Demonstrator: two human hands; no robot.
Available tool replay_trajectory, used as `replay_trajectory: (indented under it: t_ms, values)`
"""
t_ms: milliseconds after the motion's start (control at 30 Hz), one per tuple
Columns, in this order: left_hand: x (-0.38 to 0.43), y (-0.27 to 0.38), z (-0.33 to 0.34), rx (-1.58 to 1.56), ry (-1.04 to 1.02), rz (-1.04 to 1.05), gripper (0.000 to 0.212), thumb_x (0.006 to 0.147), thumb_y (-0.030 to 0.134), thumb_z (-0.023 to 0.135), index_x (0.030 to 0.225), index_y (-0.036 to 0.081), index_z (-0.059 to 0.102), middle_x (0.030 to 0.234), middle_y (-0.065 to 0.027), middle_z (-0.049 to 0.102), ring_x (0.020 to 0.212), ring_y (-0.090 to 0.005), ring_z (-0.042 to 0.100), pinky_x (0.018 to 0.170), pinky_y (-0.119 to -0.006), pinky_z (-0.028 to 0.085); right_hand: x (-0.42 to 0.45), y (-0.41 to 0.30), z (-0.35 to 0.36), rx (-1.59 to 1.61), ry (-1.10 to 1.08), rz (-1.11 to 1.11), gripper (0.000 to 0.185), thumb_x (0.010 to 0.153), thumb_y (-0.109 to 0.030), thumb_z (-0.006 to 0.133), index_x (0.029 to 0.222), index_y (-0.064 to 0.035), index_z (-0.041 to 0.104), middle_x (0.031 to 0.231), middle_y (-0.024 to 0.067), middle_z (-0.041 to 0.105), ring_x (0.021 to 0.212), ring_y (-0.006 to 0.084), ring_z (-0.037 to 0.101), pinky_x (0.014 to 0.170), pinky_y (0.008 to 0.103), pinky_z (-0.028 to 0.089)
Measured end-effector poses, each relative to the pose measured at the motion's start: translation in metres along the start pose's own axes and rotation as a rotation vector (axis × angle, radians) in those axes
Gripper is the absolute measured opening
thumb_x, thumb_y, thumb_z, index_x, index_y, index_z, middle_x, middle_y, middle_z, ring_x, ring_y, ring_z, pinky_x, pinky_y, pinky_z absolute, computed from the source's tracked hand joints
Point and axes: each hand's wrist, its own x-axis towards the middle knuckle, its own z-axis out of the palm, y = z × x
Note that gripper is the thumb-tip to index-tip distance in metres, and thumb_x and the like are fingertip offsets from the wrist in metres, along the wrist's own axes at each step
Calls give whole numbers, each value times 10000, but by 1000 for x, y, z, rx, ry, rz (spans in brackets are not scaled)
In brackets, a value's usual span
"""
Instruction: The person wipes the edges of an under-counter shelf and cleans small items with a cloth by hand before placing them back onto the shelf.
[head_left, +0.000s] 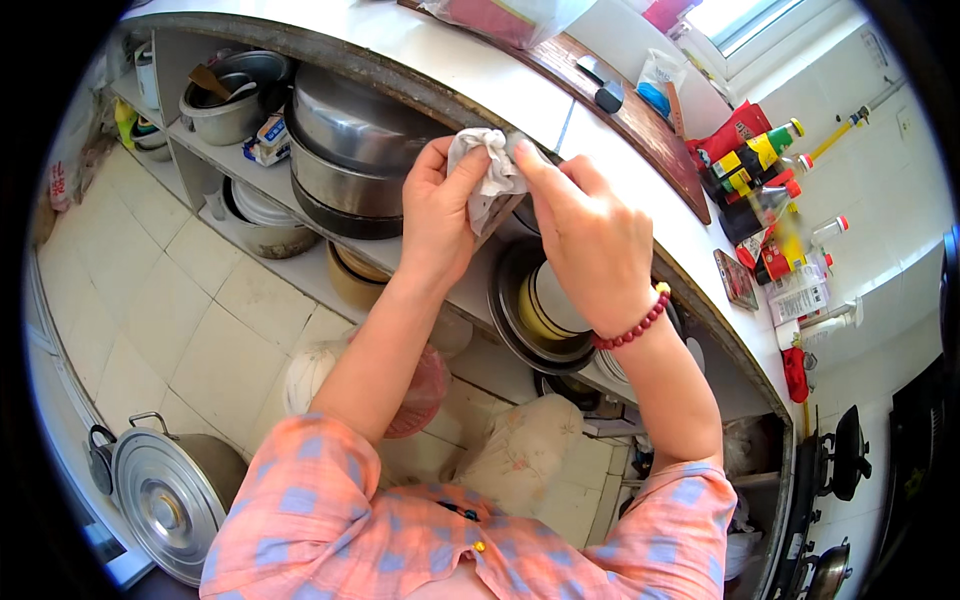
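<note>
My left hand (442, 202) pinches a crumpled white cloth or tissue (487, 169) between thumb and fingers, just off the counter's front edge. Close against its right side is my right hand (592, 225), its fingers curled and one fingertip at the cloth. A small greyish thing shows by that fingertip, too covered to name. Whether the right hand grips it or the cloth cannot be told. A dark red bead bracelet (634, 330) circles the right wrist. Behind the hands, large stainless steel pots (352, 150) stand on a shelf under the white counter (517, 97).
Below the right hand, a yellow-banded bowl (544, 304) sits in dark basins. A wooden board (645, 135), a phone (735, 279) and sauce bottles (757, 161) are on the counter. A lidded aluminium pot (165, 502) and a red plastic bag or basket (420, 394) stand on the floor.
</note>
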Motion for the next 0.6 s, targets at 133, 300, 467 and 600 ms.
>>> replay_trajectory:
  t_ms: [133,300,467,600]
  values:
    - [-2,2,-1,10,0,-25,169,933,102,618,1047,13,531,983,-76,640,864,-133,639,779,-289,541,-19,8,-15,8,-69,7,396,790,-42,595,1165,-155,655,854,52,598,578,213,635,498,323,508]
    - [-4,0,2,-23,-10,-7,169,929,100,620,1046,13,533,982,-78,641,865,-133,640,784,-291,541,-22,5,-18,-85,-92,7,407,787,-36,591,1175,-140,653,888,63,596,579,202,636,488,313,504]
    - [-3,-1,3,-1,16,-3,169,927,98,620,1045,14,534,983,-76,641,861,-131,638,775,-285,537,-16,3,-13,-85,-95,5,412,788,-41,588,1186,-129,644,897,70,600,581,205,639,492,315,505]
    - [-1,0,1,-1,3,0,172,927,99,622,1048,13,535,983,-75,640,864,-130,636,776,-283,536,-6,-1,-8,-86,-116,-25,415,785,-60,595,1194,-123,635,880,80,592,603,206,649,509,309,509]
